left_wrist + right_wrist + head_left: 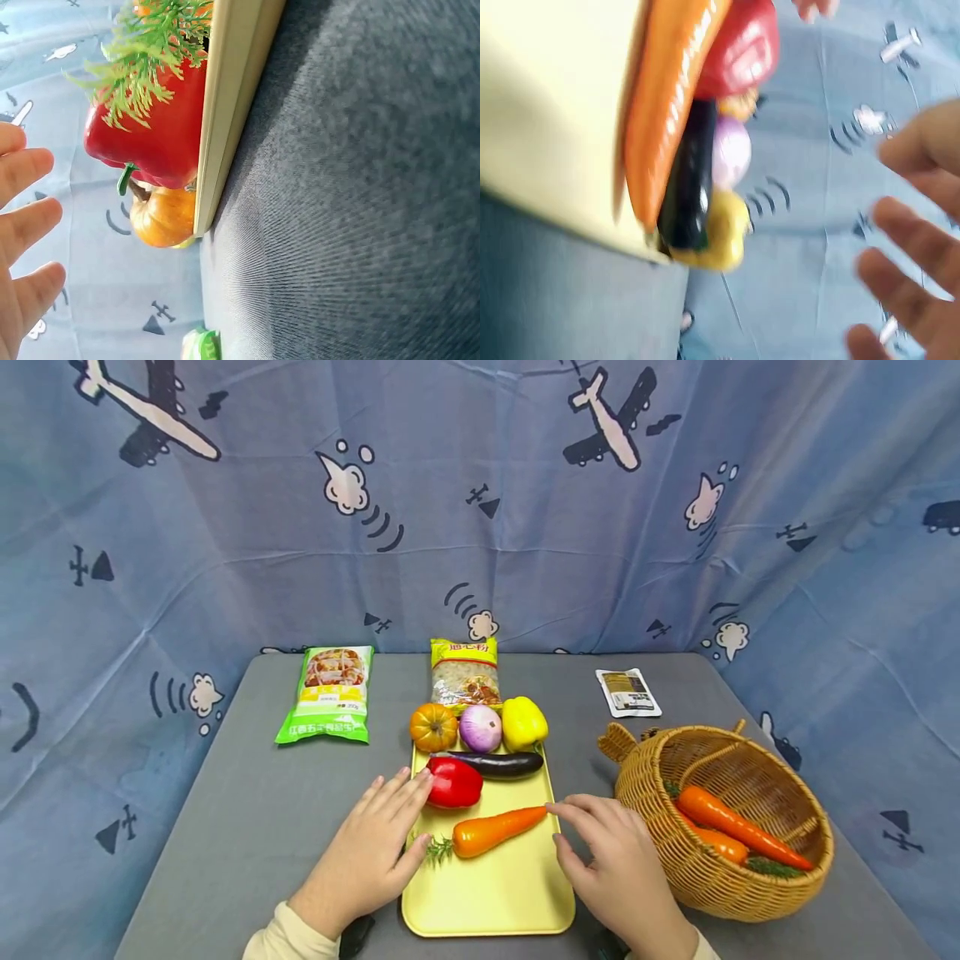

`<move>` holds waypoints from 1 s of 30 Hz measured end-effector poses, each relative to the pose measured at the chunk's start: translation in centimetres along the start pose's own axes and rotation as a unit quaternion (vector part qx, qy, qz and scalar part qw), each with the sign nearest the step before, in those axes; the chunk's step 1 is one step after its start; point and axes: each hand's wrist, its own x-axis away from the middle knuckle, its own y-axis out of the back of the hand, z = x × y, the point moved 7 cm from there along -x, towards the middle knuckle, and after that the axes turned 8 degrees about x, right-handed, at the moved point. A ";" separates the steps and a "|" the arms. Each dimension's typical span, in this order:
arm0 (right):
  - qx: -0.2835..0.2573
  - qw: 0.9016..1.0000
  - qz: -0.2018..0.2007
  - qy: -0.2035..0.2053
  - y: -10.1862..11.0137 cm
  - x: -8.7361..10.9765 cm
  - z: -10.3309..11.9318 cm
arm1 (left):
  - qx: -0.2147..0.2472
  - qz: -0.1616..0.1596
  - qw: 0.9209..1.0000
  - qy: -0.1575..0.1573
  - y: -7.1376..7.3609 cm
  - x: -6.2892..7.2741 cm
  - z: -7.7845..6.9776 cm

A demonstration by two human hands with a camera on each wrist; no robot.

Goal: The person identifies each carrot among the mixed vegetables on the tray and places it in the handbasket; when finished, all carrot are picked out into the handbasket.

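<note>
On a yellow tray [487,902] lie a carrot [498,832], a red bell pepper [455,782], an eggplant [510,765], a purple onion [481,728], a yellow bell pepper [524,724] and a small orange pumpkin [433,727]. My left hand [378,839] hovers at the tray's left edge, fingers extended, by the red pepper and the carrot's leafy end. In the left wrist view those fingers [30,232] hold nothing. Beside the carrot's tip is my right hand [615,864], its fingers loosely bent. The right wrist view shows these fingers [907,277] spread apart and clear of the carrot [664,112].
A wicker basket [645,793] with several carrots [742,827] stands at the right. Toward the back are a green food bag [326,697], a yellow bag of pasta [465,675] and a small flat packet [628,692]. A patterned blue curtain [480,543] surrounds the grey table [225,827].
</note>
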 end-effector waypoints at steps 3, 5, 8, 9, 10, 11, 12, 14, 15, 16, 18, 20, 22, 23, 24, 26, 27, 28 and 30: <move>0.013 0.996 0.085 0.026 -2.6 -0.3 1.4 | -0.006 -0.003 1.000 -0.004 0.0 0.0 0.1; 0.013 0.989 0.144 0.041 -4.2 -0.5 2.3 | -0.007 -0.006 1.000 -0.005 0.1 0.0 0.1; 0.011 0.973 0.221 0.059 -6.4 -0.6 3.2 | -0.008 -0.013 1.000 -0.005 0.3 0.0 0.1; 0.013 0.969 0.240 0.063 -7.0 -0.6 3.5 | -0.010 -0.016 1.000 -0.004 0.3 0.0 0.1; 0.014 0.965 0.255 0.067 -7.6 -0.6 3.6 | -0.011 -0.019 1.000 -0.004 0.3 0.0 0.1; 0.018 0.962 0.263 0.070 -7.9 -0.6 3.7 | -0.012 -0.021 1.000 -0.004 0.3 0.0 0.1; 0.025 0.960 0.268 0.075 -8.2 -0.5 3.8 | -0.012 -0.022 1.000 -0.004 0.4 0.0 0.1; 0.038 0.960 0.266 0.081 -8.5 -0.5 3.9 | -0.014 -0.022 1.000 -0.005 0.4 -0.1 0.1; 0.044 0.960 0.262 0.085 -8.6 -0.5 3.9 | -0.013 -0.022 1.000 -0.006 0.4 -0.1 0.1; 0.050 0.961 0.257 0.086 -8.6 -0.5 3.8 | -0.012 -0.020 1.000 -0.007 0.4 -0.2 0.0; 0.059 0.962 0.251 0.086 -8.6 -0.4 3.7 | -0.012 -0.014 1.000 -0.005 0.3 -0.3 -0.1; 0.062 0.962 0.253 0.082 -8.6 -0.4 3.6 | -0.011 -0.008 1.000 -0.002 0.3 -0.3 -0.1; 0.064 0.961 0.257 0.078 -8.6 -0.3 3.5 | -0.012 -0.003 1.000 0.001 0.2 -0.3 -0.1; 0.064 0.961 0.261 0.074 -8.6 -0.3 3.4 | -0.012 -0.002 1.000 0.001 0.3 -0.3 -0.1; 0.064 0.960 0.263 0.070 -8.7 -0.3 3.4 | -0.012 -0.001 1.000 0.001 0.3 -0.3 -0.1; 0.064 0.958 0.270 0.064 -8.7 -0.3 3.2 | -0.015 -0.001 1.000 0.000 0.3 -0.2 -0.1; 0.064 0.958 0.274 0.062 -8.7 -0.2 3.1 | -0.017 -0.001 1.000 0.000 0.3 -0.2 -0.1; 0.062 0.957 0.277 0.060 -8.7 -0.2 3.0 | -0.018 -0.001 1.000 0.000 0.2 -0.2 0.0; 0.058 0.956 0.283 0.056 -8.6 -0.1 2.8 | -0.020 0.000 1.000 0.002 0.2 -0.2 0.0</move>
